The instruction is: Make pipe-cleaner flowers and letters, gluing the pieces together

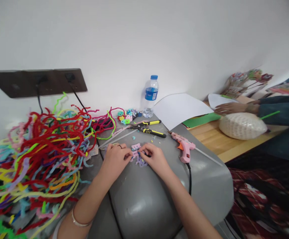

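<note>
Blue-capped bottle (151, 94) beside white paper (180, 108)

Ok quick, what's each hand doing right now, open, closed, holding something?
Left hand: fingers curled, fingertips at the pink and purple fuzzy pieces; grip can't be told.
Right hand: fingers curled at the same pieces; grip can't be told.

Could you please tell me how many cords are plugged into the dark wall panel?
2: one black cord hangs from the middle of the panel, the other black cord from its right part. I see none at its left.
</note>
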A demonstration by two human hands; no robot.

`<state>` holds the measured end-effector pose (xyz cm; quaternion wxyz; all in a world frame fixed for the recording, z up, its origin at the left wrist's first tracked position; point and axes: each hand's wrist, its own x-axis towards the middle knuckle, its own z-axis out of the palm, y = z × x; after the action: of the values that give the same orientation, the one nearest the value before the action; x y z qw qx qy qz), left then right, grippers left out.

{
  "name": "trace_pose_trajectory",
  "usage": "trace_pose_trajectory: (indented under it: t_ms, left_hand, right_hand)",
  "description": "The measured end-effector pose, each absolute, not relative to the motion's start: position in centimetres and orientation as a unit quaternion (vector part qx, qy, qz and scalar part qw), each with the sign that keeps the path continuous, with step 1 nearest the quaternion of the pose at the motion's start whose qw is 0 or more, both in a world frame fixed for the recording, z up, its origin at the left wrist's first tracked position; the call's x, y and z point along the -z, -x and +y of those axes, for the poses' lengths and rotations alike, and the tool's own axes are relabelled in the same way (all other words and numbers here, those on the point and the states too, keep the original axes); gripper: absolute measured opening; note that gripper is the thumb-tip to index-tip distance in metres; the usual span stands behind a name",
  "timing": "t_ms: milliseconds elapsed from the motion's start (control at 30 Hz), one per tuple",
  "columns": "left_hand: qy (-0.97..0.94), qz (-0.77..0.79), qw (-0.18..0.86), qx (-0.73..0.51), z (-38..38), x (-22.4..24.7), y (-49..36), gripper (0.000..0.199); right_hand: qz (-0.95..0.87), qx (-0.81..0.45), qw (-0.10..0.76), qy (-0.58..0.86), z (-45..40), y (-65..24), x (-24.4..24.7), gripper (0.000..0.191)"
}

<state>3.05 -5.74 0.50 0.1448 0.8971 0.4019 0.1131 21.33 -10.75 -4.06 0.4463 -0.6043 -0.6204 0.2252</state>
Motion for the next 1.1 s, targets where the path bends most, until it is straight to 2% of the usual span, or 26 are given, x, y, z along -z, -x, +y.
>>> trace_pose_trajectory:
  t_ms: [633, 800, 967, 1100]
  left_hand:
    - [-0.899, 0.405, 0.126, -0.105, -6.1, -0.6, -3.3, 0.015]
    - [-0.887, 0.386, 0.18, -0.18, -5.2, -1.2, -2.3, 0.016]
    - [-0.847, 0.405, 0.207, -0.274, -3.7, -1.1, -1.2, 0.013]
    - [-0.843, 0.407, 0.204, -0.287, -3.2, -0.6, -1.1, 0.012]
  right_hand:
    - [-0.603, -0.246, 0.463, 0.601, -10.7, -21.3, 4.1, 0.011]
    - [-0.591, -0.272, 0.473, 0.595, -10.8, -21.5, 4.0, 0.01]
    - [-0.578, -0.291, 0.475, 0.597, -10.6, -22.1, 4.1, 0.024]
    - [-0.59, -0.29, 0.448, 0.606, -9.7, -22.6, 3.9, 0.03]
